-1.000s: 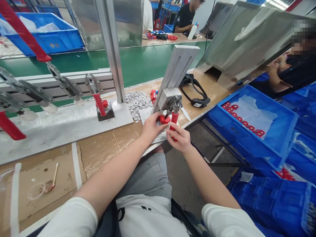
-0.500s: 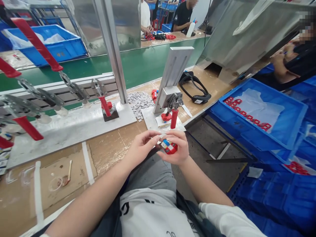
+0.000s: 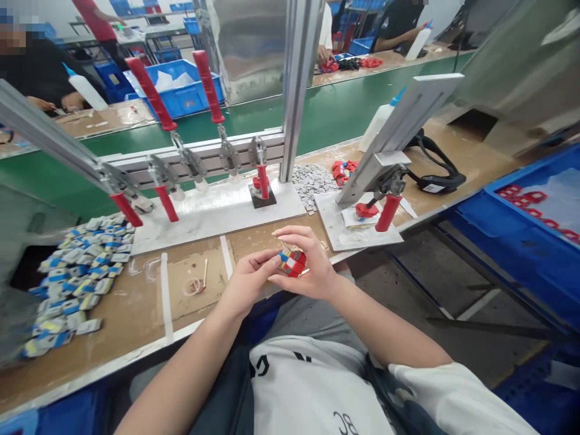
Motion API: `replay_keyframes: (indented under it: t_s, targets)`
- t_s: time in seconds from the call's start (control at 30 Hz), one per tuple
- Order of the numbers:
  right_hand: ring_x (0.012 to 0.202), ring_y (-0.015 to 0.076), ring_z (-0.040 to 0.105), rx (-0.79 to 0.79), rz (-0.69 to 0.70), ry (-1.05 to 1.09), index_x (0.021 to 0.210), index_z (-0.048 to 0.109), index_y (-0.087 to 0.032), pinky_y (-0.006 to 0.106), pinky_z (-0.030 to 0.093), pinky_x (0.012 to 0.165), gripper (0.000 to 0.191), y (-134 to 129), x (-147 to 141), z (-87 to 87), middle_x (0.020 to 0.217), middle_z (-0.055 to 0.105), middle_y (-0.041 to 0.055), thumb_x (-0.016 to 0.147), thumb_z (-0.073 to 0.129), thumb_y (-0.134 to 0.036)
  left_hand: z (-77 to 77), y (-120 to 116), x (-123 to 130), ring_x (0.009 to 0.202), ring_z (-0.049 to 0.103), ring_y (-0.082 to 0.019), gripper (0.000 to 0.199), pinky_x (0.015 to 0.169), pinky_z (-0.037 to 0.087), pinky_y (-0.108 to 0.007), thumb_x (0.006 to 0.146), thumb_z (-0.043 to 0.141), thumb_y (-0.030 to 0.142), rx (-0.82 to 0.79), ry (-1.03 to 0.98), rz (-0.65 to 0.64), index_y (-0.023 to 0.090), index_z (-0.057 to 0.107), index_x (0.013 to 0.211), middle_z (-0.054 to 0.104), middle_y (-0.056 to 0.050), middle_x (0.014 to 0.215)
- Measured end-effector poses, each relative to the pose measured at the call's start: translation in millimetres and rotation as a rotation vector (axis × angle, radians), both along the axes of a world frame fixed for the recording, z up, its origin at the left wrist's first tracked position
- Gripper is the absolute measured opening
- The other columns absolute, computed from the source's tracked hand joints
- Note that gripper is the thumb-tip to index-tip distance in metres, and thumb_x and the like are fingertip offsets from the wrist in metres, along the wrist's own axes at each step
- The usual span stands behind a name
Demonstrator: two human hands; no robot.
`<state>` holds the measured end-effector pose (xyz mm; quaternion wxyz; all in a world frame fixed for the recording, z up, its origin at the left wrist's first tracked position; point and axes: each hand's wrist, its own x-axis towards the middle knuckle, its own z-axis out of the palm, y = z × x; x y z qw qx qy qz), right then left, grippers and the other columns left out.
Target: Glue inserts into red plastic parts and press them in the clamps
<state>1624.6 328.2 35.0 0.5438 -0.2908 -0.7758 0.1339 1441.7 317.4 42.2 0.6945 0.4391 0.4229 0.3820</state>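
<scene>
A small red plastic part (image 3: 296, 264) with blue, white and yellow patches is in front of me, above the table's front edge. My left hand (image 3: 252, 279) pinches its left end between thumb and fingers. Around its right side curves my right hand (image 3: 315, 266), fingers apart and thumb below; whether its palm touches the part is hidden. Just beyond stands a clamp fixture with a red handle (image 3: 388, 212), pressing on another red part (image 3: 366, 209). A longer row of red-handled toggle clamps (image 3: 167, 203) is at left, one over a red piece on a dark block (image 3: 264, 197).
Grey, blue and yellow pieces (image 3: 81, 278) are heaped at left. Small grey chips (image 3: 312, 181) and red parts (image 3: 343, 171) lie behind the fixtures, near a white bottle (image 3: 376, 125) and a black headset (image 3: 437, 169). A blue bin (image 3: 480, 211) stands at right. Other people work across the green belt.
My view has swung left, bringing the grey-blue heap into sight. My right fingers have spread away from the red part, while the left hand grips its end.
</scene>
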Motion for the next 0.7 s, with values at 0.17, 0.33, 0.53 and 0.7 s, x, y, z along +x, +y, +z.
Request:
replay_keyframes:
  t_s: [0.17,0.33,0.53,0.7]
  targets:
    - [0.11,0.0274,0.07,-0.177,0.005,0.026,0.143,0.056,-0.027,0.044,0.064,0.092,0.057,-0.4,-17.1,-1.9,0.122,0.068,0.0105,0.093,0.081,-0.042,-11.0,-17.0,-30.1,0.105,0.079,-0.03,0.06,0.095,0.066,-0.046,0.083,0.084,0.067,0.159,-0.022,0.212,0.026,0.078,0.126,0.082,-0.01,0.117]
    - [0.104,0.023,0.071,-0.056,0.069,0.003,0.134,0.063,-0.03,0.039,0.065,0.089,0.041,-0.9,-28.0,-2.1,0.117,0.069,0.0079,0.096,0.078,-0.027,-7.1,-23.2,-46.3,0.138,0.065,-0.035,0.051,0.106,0.063,-0.046,0.094,0.074,0.062,0.322,0.065,0.219,0.032,0.075,0.135,0.062,-0.009,0.157]
    - [0.081,0.0156,0.064,-0.36,-0.098,0.205,0.12,0.072,-0.025,0.027,0.057,0.064,0.032,32.5,-20.8,-19.5,0.107,0.065,0.005,0.093,0.08,-0.04,15.1,-56.6,-72.2,0.107,0.077,-0.031,0.034,0.093,0.067,-0.049,0.097,0.07,0.051,0.431,0.307,0.438,0.046,0.077,0.13,0.075,-0.002,0.137]
    - [0.056,0.0096,0.044,-0.765,-0.295,0.395,0.105,0.076,-0.016,0.022,0.038,0.047,0.045,116.3,0.7,-33.1,0.065,0.048,-0.0062,0.08,0.088,-0.052,13.5,-86.7,-130.3,0.061,0.063,-0.017,0.021,0.061,0.058,-0.031,0.092,0.076,0.044,0.484,0.546,0.806,0.03,0.082,0.107,0.073,0.0,0.077]
